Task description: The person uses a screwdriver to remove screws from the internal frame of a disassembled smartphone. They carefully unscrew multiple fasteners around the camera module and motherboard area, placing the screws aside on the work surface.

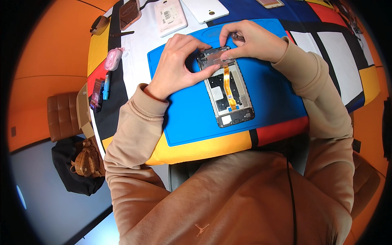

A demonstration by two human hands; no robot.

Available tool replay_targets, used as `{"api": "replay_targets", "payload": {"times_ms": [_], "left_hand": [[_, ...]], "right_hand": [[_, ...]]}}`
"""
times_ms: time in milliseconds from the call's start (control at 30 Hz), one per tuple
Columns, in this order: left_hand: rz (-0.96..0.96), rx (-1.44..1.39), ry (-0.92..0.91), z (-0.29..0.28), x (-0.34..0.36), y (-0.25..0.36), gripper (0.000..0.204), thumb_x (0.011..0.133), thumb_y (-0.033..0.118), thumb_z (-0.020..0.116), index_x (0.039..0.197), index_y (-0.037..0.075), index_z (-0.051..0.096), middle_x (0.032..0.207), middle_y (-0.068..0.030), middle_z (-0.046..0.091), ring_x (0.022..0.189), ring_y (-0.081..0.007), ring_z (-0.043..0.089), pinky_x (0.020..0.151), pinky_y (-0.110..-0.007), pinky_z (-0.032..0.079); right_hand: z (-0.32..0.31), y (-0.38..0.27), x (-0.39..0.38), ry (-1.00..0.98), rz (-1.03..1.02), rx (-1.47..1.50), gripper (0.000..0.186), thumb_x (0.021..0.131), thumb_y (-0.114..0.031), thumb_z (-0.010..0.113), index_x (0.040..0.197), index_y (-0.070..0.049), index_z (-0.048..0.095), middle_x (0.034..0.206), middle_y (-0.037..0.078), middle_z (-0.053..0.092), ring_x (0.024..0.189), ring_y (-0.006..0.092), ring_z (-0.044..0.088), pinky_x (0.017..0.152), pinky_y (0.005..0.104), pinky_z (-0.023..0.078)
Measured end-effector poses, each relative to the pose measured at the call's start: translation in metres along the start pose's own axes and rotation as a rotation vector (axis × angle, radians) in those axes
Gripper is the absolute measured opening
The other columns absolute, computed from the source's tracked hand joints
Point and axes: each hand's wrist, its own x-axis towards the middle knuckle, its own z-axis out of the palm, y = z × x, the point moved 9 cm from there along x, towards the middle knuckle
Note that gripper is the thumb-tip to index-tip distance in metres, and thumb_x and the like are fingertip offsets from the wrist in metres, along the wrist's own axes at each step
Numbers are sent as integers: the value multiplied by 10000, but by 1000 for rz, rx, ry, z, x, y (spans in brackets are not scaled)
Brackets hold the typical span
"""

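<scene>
An opened smartphone (241,94), stripped of its back, lies on a blue work mat (188,122). A gold ribbon cable (228,87) runs down its middle, and a dark cover plate (210,58) sits across its far end. My left hand (177,65) grips the phone's far left side, thumb on the plate and fingers at the corner. At the far right corner, my right hand (255,43) presses its thumb on the plate, its index finger at the far edge. Tucked in that hand is a slim dark tool (238,37); its exact kind is hidden by the fingers.
Beyond the mat lie a white phone back (170,18), a white phone (206,10) and a brown phone (130,14). A pink case (113,60), a blue marker (106,85) and a small box (96,94) line the left edge. A brown bag (86,161) sits lower left.
</scene>
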Motion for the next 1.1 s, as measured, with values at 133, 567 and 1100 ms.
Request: {"api": "replay_targets", "payload": {"times_ms": [133, 567, 1100], "left_hand": [[22, 7, 17, -1, 0, 3, 409, 730, 375, 869, 964, 61, 752, 957, -75, 698, 958, -248, 601, 858, -361, 487], [40, 2, -67, 1, 1, 7, 471, 720, 287, 864, 1107, 61, 718, 1096, -82, 696, 1058, -262, 598, 944, -379, 489], [95, -57, -97, 4, 1, 15, 408, 801, 221, 784, 1163, 51, 702, 1216, -97, 670, 1126, -279, 600, 975, -389, 480]], "right_hand": [[4, -2, -2, -40, 8, 9, 293, 822, -235, 856, 980, -71, 672, 625, -57, 393, 577, 41, 320, 518, 246, 209], [-8, -10, 0, 104, -134, 75, 238, 944, -295, 715, 879, -67, 727, 722, 51, 664, 640, 123, 593, 553, 272, 449], [-51, -27, -13, 459, -36, 375, 217, 1053, -135, 462, 1259, -77, 496, 862, 37, 627, 806, 87, 594, 698, 239, 470]]}}
